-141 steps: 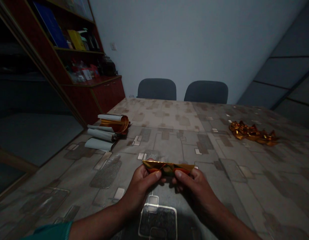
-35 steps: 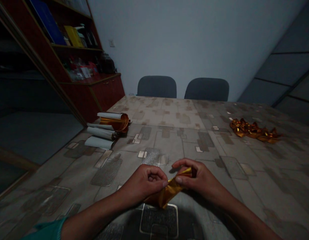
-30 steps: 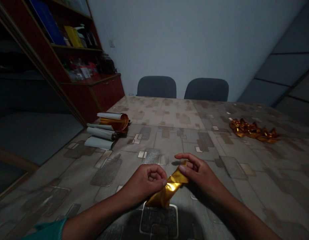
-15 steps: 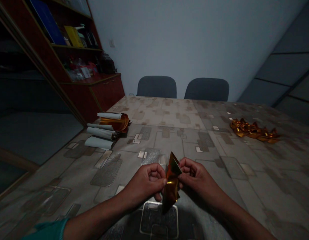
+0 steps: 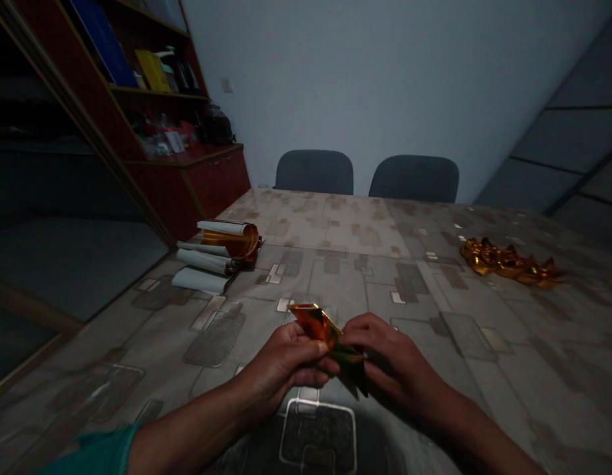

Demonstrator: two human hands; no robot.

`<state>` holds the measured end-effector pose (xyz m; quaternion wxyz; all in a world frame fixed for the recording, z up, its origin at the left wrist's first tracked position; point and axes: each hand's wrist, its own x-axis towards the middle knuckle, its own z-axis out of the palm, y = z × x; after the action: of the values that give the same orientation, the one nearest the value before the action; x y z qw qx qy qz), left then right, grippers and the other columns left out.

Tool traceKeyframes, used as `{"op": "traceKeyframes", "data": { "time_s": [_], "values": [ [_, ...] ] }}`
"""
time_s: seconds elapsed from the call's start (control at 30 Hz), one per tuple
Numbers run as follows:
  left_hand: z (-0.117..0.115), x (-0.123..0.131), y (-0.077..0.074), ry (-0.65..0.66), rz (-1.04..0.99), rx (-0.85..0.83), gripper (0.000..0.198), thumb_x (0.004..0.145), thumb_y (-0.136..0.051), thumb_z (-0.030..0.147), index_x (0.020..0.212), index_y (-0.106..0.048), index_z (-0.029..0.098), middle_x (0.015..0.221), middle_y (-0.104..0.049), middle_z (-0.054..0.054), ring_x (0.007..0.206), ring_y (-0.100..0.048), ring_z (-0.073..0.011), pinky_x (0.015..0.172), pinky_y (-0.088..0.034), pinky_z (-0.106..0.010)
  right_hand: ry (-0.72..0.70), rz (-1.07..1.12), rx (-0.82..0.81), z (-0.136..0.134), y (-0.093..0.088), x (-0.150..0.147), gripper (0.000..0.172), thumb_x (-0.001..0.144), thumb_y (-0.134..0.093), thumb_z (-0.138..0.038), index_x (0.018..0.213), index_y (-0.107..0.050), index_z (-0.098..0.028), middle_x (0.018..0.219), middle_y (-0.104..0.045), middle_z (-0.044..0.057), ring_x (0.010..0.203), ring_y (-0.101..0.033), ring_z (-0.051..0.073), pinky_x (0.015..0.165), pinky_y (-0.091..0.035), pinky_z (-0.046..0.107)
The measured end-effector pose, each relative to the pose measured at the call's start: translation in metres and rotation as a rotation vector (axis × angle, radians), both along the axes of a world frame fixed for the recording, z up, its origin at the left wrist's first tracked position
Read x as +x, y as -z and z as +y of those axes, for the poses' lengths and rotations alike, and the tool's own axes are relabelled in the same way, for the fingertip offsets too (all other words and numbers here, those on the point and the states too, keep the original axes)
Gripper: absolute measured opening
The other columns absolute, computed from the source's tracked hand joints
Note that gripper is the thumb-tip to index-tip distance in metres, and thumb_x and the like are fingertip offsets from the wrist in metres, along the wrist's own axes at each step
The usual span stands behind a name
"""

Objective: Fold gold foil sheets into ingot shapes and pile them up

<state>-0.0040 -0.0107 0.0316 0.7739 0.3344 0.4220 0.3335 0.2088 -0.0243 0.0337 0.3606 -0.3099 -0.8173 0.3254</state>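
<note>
A folded piece of shiny gold paper (image 5: 310,319) is held up just above the table, its pointed ends spreading to the upper left and lower right. My left hand (image 5: 300,359) pinches it near the middle, thumb on top and fingers curled beneath. On the other side, my right hand (image 5: 385,349) has its fingers closed against the paper's right part; its fingertips are partly hidden behind the fold. At the far right of the table lies a row of several folded gold paper pieces (image 5: 508,260). Loosely rolled gold sheets with pale backs (image 5: 206,280) rest at the left.
A patterned cloth covers the table (image 5: 330,227). Two grey chairs (image 5: 314,171) stand behind its far edge, against the wall. To the left, a red-brown cabinet (image 5: 216,175) holds a blue folder (image 5: 105,43), a yellow item and plastic bags.
The folded gold paper has turned from nearly upright to slanting from upper left to lower right. My left hand has shifted its grip under it, and my right fingers have moved over its right part.
</note>
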Motion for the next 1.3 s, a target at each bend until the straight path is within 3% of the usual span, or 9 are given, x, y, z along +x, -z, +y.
{"op": "traceKeyframes", "data": {
  "time_s": [0.13,0.23,0.4,0.6,0.67,0.8,0.97,1.1,1.3],
  "values": [
    [-0.003,0.002,-0.002,-0.021,0.016,0.013,0.032,0.069,-0.081,0.025,0.093,-0.064,0.012,0.082,-0.072,-0.004,0.067,-0.068,-0.0114,0.057,-0.054,-0.018,-0.027,-0.090,0.059,0.003,0.002,0.003,0.015,0.096,-0.061,-0.022,0.108,-0.071,-0.024,0.103,-0.063,0.006,0.094,-0.061,0.018,0.078,-0.049,0.029],
    [-0.006,0.002,-0.002,-0.008,0.038,0.036,0.030,0.070,-0.081,0.027,0.093,-0.067,0.012,0.082,-0.074,-0.006,0.069,-0.069,-0.0120,0.059,-0.054,-0.017,0.001,-0.026,0.053,0.005,0.003,0.005,0.012,0.094,-0.064,-0.024,0.101,-0.075,-0.024,0.096,-0.064,0.006,0.087,-0.062,0.017,0.072,-0.049,0.028],
    [-0.007,0.004,0.003,0.051,0.062,0.121,0.036,0.068,-0.084,0.033,0.092,-0.071,0.010,0.082,-0.076,-0.010,0.067,-0.070,-0.0129,0.060,-0.053,-0.018,0.037,0.145,-0.148,0.003,0.004,-0.001,0.007,0.089,-0.071,-0.028,0.087,-0.075,-0.022,0.086,-0.068,0.003,0.078,-0.064,0.016,0.070,-0.048,0.029],
    [-0.005,0.008,0.003,0.044,0.078,0.139,0.039,0.061,-0.088,0.031,0.089,-0.070,0.011,0.084,-0.076,-0.009,0.067,-0.070,-0.0138,0.058,-0.053,-0.018,0.245,0.180,-0.380,0.000,0.006,-0.011,0.010,0.083,-0.069,-0.026,0.076,-0.066,-0.020,0.071,-0.062,-0.001,0.066,-0.057,0.016,0.060,-0.043,0.029],
    [-0.004,0.007,0.005,0.029,0.084,0.110,0.041,0.061,-0.088,0.033,0.089,-0.068,0.011,0.078,-0.075,-0.008,0.061,-0.068,-0.0119,0.056,-0.052,-0.018,0.202,0.154,-0.334,0.000,0.003,-0.010,0.006,0.082,-0.071,-0.026,0.082,-0.069,-0.020,0.076,-0.065,0.001,0.070,-0.060,0.017,0.064,-0.045,0.030],
    [-0.002,0.004,0.006,-0.010,0.049,0.096,0.042,0.061,-0.088,0.035,0.087,-0.064,0.012,0.071,-0.072,-0.004,0.056,-0.065,-0.0096,0.055,-0.052,-0.018,0.019,0.058,-0.112,0.001,-0.005,-0.003,0.027,0.083,-0.074,-0.021,0.110,-0.071,-0.024,0.100,-0.069,0.006,0.091,-0.064,0.020,0.079,-0.049,0.033],
    [-0.003,0.007,0.004,-0.020,0.072,0.108,0.043,0.056,-0.087,0.028,0.087,-0.062,0.011,0.073,-0.072,-0.004,0.054,-0.064,-0.0102,0.052,-0.051,-0.019,-0.009,0.028,0.039,0.004,-0.003,0.002,0.007,0.092,-0.068,-0.023,0.092,-0.075,-0.022,0.089,-0.067,0.005,0.083,-0.062,0.017,0.072,-0.049,0.029],
    [-0.005,0.011,0.003,-0.027,0.121,0.104,0.040,0.052,-0.087,0.025,0.079,-0.060,0.012,0.067,-0.070,-0.002,0.049,-0.061,-0.0100,0.049,-0.049,-0.020,-0.030,-0.041,0.002,0.003,-0.003,0.002,0.005,0.089,-0.072,-0.024,0.092,-0.076,-0.022,0.089,-0.067,0.004,0.086,-0.062,0.018,0.073,-0.047,0.030],
    [-0.009,0.013,0.004,-0.017,0.041,0.130,0.037,0.056,-0.089,0.026,0.081,-0.064,0.013,0.072,-0.071,-0.004,0.054,-0.061,-0.0103,0.053,-0.049,-0.020,0.065,0.110,-0.201,-0.003,-0.004,-0.010,0.008,0.085,-0.069,-0.020,0.077,-0.070,-0.021,0.085,-0.065,0.002,0.081,-0.062,0.017,0.072,-0.046,0.031]
  ]
}}
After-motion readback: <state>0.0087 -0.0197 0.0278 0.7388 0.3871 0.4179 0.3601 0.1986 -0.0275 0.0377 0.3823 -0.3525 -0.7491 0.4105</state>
